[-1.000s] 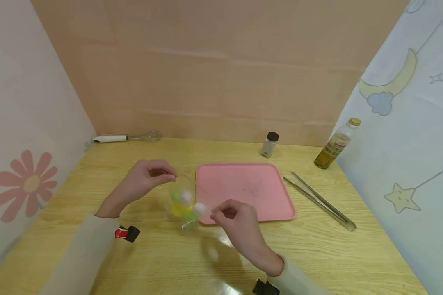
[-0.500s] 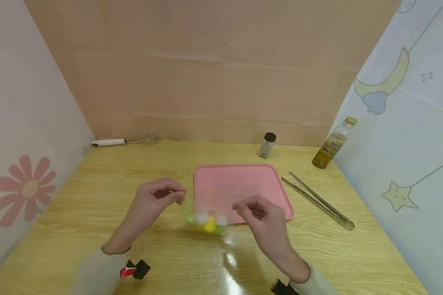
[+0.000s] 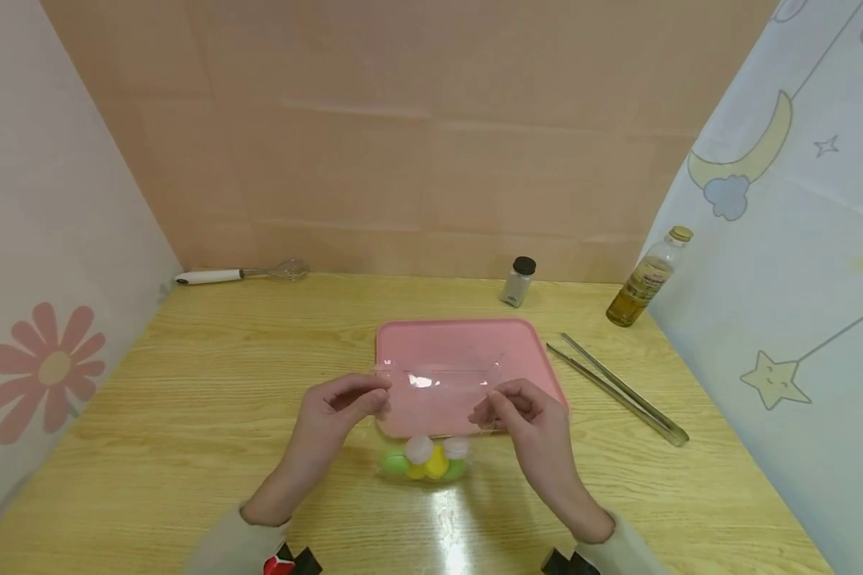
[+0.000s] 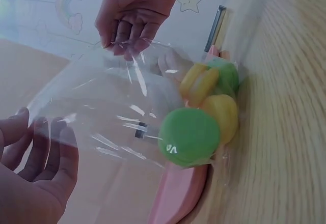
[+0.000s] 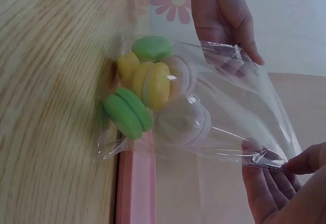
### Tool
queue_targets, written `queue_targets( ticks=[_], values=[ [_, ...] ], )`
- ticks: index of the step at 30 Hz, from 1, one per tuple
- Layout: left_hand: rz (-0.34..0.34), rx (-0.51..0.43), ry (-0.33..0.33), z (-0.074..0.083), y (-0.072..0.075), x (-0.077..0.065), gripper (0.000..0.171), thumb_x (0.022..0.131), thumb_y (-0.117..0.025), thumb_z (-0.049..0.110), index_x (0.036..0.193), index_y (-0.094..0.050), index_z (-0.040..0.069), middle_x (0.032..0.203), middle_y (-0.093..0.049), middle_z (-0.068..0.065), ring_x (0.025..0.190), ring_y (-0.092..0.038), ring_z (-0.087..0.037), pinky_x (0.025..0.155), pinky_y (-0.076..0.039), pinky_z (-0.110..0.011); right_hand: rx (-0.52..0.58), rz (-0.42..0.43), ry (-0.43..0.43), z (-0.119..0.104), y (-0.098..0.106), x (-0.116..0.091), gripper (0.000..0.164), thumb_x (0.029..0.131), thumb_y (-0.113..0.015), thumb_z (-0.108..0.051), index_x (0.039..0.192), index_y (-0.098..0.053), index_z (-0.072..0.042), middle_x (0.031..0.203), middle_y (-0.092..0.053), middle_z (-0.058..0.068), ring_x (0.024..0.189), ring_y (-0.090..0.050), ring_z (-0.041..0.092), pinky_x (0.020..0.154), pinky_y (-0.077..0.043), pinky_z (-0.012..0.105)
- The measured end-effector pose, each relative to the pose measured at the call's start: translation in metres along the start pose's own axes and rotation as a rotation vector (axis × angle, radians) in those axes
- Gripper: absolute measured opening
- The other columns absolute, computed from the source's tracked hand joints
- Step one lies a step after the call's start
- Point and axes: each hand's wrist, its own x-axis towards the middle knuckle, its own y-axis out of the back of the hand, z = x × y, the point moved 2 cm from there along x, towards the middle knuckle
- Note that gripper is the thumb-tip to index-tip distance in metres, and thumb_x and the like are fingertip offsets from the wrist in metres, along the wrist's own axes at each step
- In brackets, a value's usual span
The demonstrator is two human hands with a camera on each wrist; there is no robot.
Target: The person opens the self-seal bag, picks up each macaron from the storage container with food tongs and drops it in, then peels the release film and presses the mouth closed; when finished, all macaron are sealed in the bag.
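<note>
A clear plastic bag point(image 3: 431, 382) hangs between the two hands with its bottom low, near the tabletop. Several macarons lie bunched at its base: green macarons point(image 4: 188, 137), yellow macarons point(image 5: 154, 85) and pale macarons point(image 5: 184, 121). My left hand point(image 3: 341, 411) pinches the bag's upper left side between thumb and fingers. At the upper right side, my right hand point(image 3: 530, 417) pinches it too. The bag's mouth is spread between them in the wrist views. Behind the bag, partly seen through it, is a pink tray point(image 3: 460, 323).
Metal tongs point(image 3: 618, 391) lie right of the tray on the wooden table point(image 3: 223, 383). At the back stand a black-capped jar point(image 3: 518, 283) and an oil bottle point(image 3: 642, 283). A whisk point(image 3: 223, 275) lies at the back left. Walls enclose the back and sides.
Both hands have moved right and toward the person, carrying the bag. It has swung from the tray's left side to in front of the tray, with the macarons at its bottom.
</note>
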Motion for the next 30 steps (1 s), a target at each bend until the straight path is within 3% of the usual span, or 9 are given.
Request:
queue_targets(
  ticks=[4,8,12,17,20,23,26,30],
  values=[
    [0.010,-0.022,0.044,-0.004,-0.003,-0.001,0.022,0.097,-0.070,0.007,0.114,-0.069,-0.007,0.099,-0.073,-0.012,0.089,-0.071,-0.020,0.084,-0.057,-0.032,0.017,0.021,0.004,0.003,-0.002,0.001,0.023,0.104,-0.060,-0.010,0.099,-0.063,0.012,0.085,-0.072,0.019,0.076,-0.073,0.027,0.069,-0.060,0.040],
    [0.026,-0.026,0.033,-0.006,-0.005,-0.002,0.021,0.097,-0.069,0.008,0.110,-0.070,-0.009,0.095,-0.074,-0.012,0.087,-0.071,-0.020,0.084,-0.057,-0.032,0.024,0.033,0.021,0.005,-0.003,0.002,0.020,0.103,-0.060,-0.008,0.101,-0.064,0.011,0.086,-0.072,0.020,0.076,-0.073,0.028,0.070,-0.060,0.039],
    [0.025,-0.046,0.007,-0.007,-0.007,-0.002,0.018,0.097,-0.068,0.006,0.107,-0.071,-0.008,0.093,-0.073,-0.012,0.083,-0.071,-0.020,0.079,-0.059,-0.034,0.032,0.050,0.117,0.003,-0.001,0.004,0.014,0.101,-0.061,0.000,0.111,-0.062,0.009,0.098,-0.071,0.024,0.087,-0.072,0.029,0.077,-0.059,0.036],
    [0.010,-0.068,-0.011,-0.006,-0.010,-0.001,0.017,0.097,-0.068,0.004,0.107,-0.071,-0.009,0.093,-0.073,-0.015,0.081,-0.071,-0.019,0.077,-0.059,-0.035,-0.043,0.099,0.476,-0.008,0.000,0.012,0.029,0.092,-0.063,0.015,0.121,-0.058,0.013,0.115,-0.063,0.030,0.110,-0.063,0.029,0.096,-0.051,0.032],
    [0.012,-0.075,-0.015,-0.005,-0.010,-0.001,0.017,0.097,-0.068,0.003,0.107,-0.071,-0.010,0.093,-0.073,-0.016,0.081,-0.071,-0.020,0.076,-0.059,-0.035,-0.178,0.148,0.733,-0.020,-0.008,0.018,0.022,0.095,-0.066,0.004,0.113,-0.062,0.015,0.113,-0.064,0.030,0.109,-0.063,0.032,0.098,-0.048,0.032],
    [0.017,-0.092,-0.011,-0.006,-0.010,-0.002,0.017,0.097,-0.068,0.003,0.107,-0.070,-0.010,0.092,-0.073,-0.015,0.081,-0.071,-0.020,0.076,-0.059,-0.035,-0.338,0.180,0.921,-0.034,-0.022,0.020,0.023,0.100,-0.065,-0.011,0.104,-0.066,0.011,0.111,-0.065,0.028,0.105,-0.063,0.037,0.098,-0.048,0.030],
    [0.029,-0.108,-0.001,-0.006,-0.009,-0.002,0.017,0.096,-0.069,0.003,0.108,-0.069,-0.009,0.092,-0.073,-0.014,0.081,-0.072,-0.021,0.075,-0.059,-0.036,-0.471,0.137,1.012,-0.046,-0.038,0.022,0.020,0.102,-0.061,-0.014,0.103,-0.069,0.005,0.112,-0.065,0.024,0.102,-0.062,0.039,0.096,-0.048,0.033],
    [0.043,-0.121,0.013,-0.005,-0.009,-0.003,0.017,0.096,-0.069,0.004,0.107,-0.067,-0.008,0.092,-0.074,-0.016,0.082,-0.072,-0.025,0.076,-0.059,-0.042,-0.604,0.010,0.980,-0.052,-0.053,0.023,0.016,0.103,-0.062,-0.015,0.108,-0.069,-0.002,0.116,-0.065,0.015,0.105,-0.061,0.035,0.091,-0.049,0.042]
  ],
)
